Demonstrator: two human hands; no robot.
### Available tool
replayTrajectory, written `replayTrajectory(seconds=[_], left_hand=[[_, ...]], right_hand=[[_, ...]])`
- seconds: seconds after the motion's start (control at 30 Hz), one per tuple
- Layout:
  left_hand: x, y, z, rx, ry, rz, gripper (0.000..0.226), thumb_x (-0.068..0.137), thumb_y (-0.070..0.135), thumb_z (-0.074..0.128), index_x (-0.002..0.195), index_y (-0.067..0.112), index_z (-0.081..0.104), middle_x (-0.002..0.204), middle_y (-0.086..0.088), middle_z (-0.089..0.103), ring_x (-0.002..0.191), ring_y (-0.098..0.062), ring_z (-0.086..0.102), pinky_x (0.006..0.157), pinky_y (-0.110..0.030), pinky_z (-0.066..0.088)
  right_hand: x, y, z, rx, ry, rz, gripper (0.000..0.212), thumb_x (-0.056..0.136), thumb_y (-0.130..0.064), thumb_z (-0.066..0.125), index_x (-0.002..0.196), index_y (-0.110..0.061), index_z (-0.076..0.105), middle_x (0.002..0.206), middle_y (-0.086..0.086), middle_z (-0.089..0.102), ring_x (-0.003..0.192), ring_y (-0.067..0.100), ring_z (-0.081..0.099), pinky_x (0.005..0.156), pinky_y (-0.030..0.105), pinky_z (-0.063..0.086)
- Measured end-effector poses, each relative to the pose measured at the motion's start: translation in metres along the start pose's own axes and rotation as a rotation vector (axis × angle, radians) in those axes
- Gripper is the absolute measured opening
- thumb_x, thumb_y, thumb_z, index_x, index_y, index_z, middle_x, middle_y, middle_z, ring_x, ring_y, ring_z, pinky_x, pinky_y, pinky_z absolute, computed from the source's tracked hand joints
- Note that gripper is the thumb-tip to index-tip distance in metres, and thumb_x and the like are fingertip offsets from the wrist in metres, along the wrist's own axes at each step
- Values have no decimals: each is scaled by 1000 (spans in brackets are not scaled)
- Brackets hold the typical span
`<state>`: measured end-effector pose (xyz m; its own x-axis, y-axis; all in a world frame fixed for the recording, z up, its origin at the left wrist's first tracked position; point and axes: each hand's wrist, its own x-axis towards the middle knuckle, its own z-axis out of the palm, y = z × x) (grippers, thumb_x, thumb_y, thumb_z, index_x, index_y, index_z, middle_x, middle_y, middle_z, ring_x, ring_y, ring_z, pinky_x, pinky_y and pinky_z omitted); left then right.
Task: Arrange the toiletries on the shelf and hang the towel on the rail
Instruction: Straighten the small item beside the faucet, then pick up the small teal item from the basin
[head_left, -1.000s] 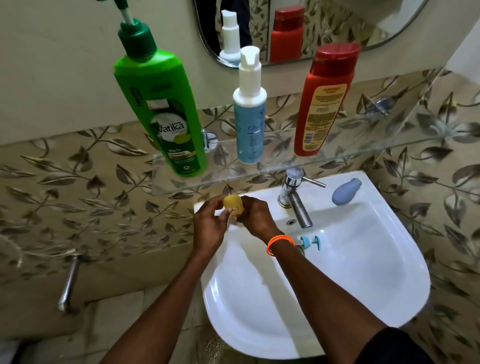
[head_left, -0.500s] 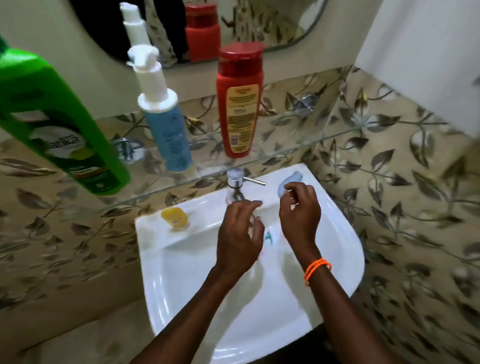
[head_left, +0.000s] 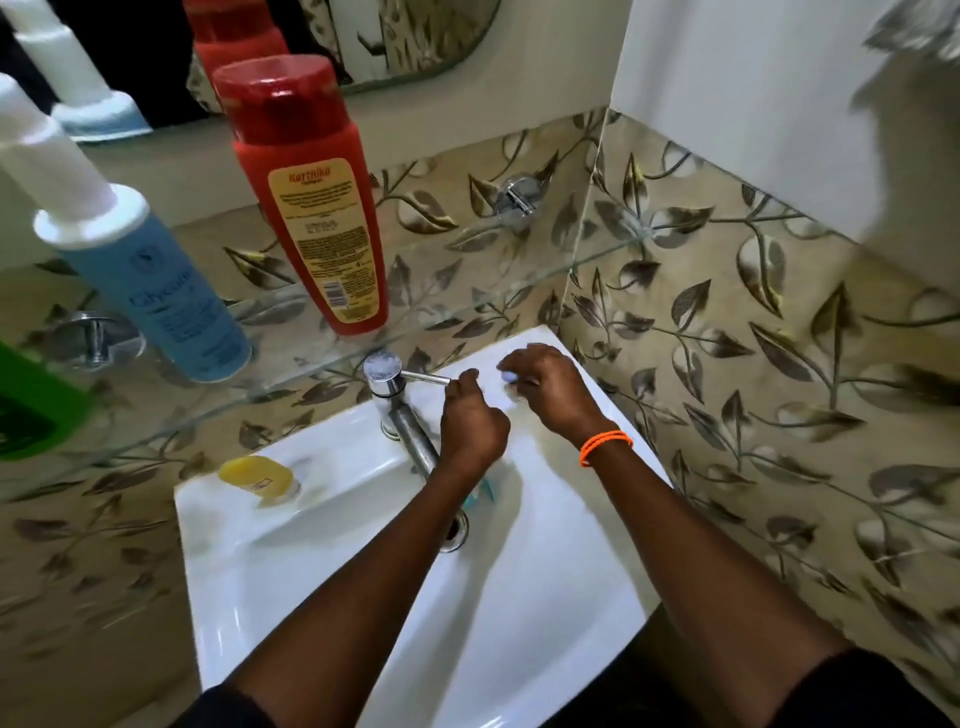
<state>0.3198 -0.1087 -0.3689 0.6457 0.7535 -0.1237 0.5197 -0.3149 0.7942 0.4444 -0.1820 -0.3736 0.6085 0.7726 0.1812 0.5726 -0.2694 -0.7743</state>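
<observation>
My right hand (head_left: 553, 397) closes over a pale blue container (head_left: 508, 377) on the sink's back right corner; only its tip shows. My left hand (head_left: 470, 423) hovers beside it with its fingers curled, next to the tap lever and holding nothing. A small yellow bottle (head_left: 257, 475) lies on the sink's back left rim. On the glass shelf (head_left: 519, 304) stand a red bottle (head_left: 311, 208), a blue pump bottle (head_left: 156, 291) and a green bottle (head_left: 26, 410), which the left edge cuts off. No towel is in view.
A chrome tap (head_left: 389, 395) stands at the back of the white sink (head_left: 545, 597). Something small and teal (head_left: 483, 493) lies under my left wrist. A mirror (head_left: 415, 41) hangs above the shelf. Leaf-patterned tiles cover the wall on the right.
The yellow bottle left my hands and now lies on the sink rim. Both hands moved right to the pale blue container, and my right hand closed over it. The view swung to the right.
</observation>
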Motion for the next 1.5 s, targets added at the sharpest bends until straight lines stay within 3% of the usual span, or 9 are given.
replayTrajectory(seconds=[0.1,0.4,0.53,0.63,0.73,0.93,1.13,1.37,1.5], left_hand=[[9,1,1,-67,12,1,61,91,0,58,150,10,45,148,-16,52,133,-31,57,113,-37,44],[0,4,8,-74,42,77,62,92,6,61,150,8,41,140,-16,55,126,-33,58,109,-42,47],[-50,-3,7,-163,59,280,56,92,7,60,147,12,48,125,-4,59,107,-14,62,89,-26,53],[-89,-39,0,-93,-9,364,29,93,8,63,121,13,69,110,0,68,94,-9,65,78,-24,53],[-104,-93,-18,88,-68,189,16,93,12,64,105,15,74,104,0,71,95,-14,68,83,-30,53],[-83,-160,-51,673,-188,161,35,92,7,54,124,14,68,120,-8,70,116,-31,62,94,-41,52],[-74,-161,-41,671,-216,256,39,98,11,48,134,14,62,121,-9,71,115,-33,63,93,-43,50],[-125,-103,-53,444,-247,378,34,105,19,48,135,18,66,118,-7,72,108,-27,64,85,-30,48],[-175,-47,-47,473,-380,653,39,101,12,61,139,17,65,116,-11,75,104,-32,68,82,-40,59]], right_hand=[[9,-3,-5,223,166,113,25,84,2,71,107,-6,73,102,12,76,90,13,65,84,30,55],[21,5,3,279,24,204,40,71,13,79,105,-7,72,95,3,72,90,18,65,79,14,55],[12,4,5,291,3,270,58,67,14,83,120,-2,68,119,18,73,112,32,69,100,42,56],[-12,3,10,201,180,287,67,69,2,87,130,-7,62,131,9,66,110,25,65,98,35,53],[-65,3,40,-5,431,282,45,77,-4,79,120,-10,64,117,10,66,98,27,65,90,41,55],[-113,6,122,-527,-372,-28,44,88,-12,56,130,-23,63,138,-1,60,129,27,51,93,39,41],[-99,3,134,-683,-386,-29,36,95,-15,49,127,-23,65,124,4,67,114,32,58,92,40,40],[-180,-55,47,-308,-23,102,52,77,1,75,126,-16,69,117,3,75,107,30,66,89,41,41],[-256,-71,-7,-318,183,228,52,71,-1,83,119,-16,72,116,2,76,106,24,66,92,35,43]])
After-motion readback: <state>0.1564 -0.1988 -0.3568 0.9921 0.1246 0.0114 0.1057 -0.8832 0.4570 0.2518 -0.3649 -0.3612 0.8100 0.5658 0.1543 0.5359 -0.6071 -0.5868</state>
